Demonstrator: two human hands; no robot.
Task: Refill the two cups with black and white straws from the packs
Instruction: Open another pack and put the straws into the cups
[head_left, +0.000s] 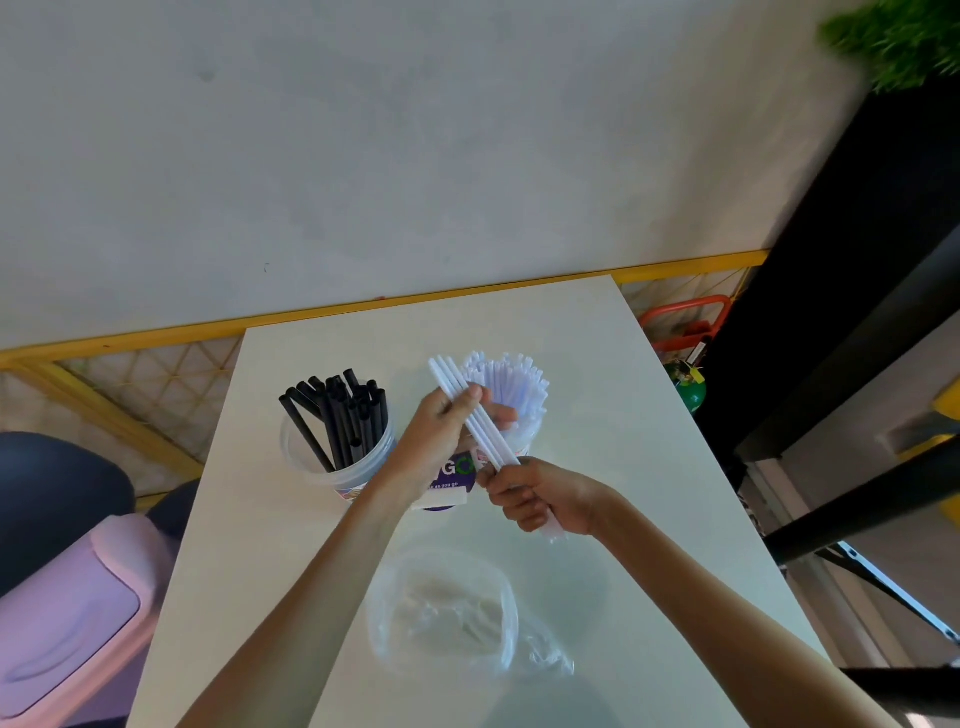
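White table carries it all. Pink bin sits beyond its left edge, lower down. Clear plastic pack, crumpled & prob. empty, lies by the near edge.

Black-straw cup stands nr the left edge, mid-depth, w/ black straws leaning inside. White-straw cup is just right of it, partly hidden by the hands, already crowded w/ white straws.

Left hand has fingers curled round the upper part of a small white bundle, thumb on top. Right hand grips the bundle's lower end, fingers closed on it. Bundle slants in front of the white-straw cup, top end by its left rim, not yet in.

Risks, as I judge:
- Cup's nearly full, so pushing the bundle in could snag standing straws & tip the light cup.
- Loosening either grip too soon lets straws fan out & roll off the table.
- Black-straw cup is close, so the left wrist could knock it.
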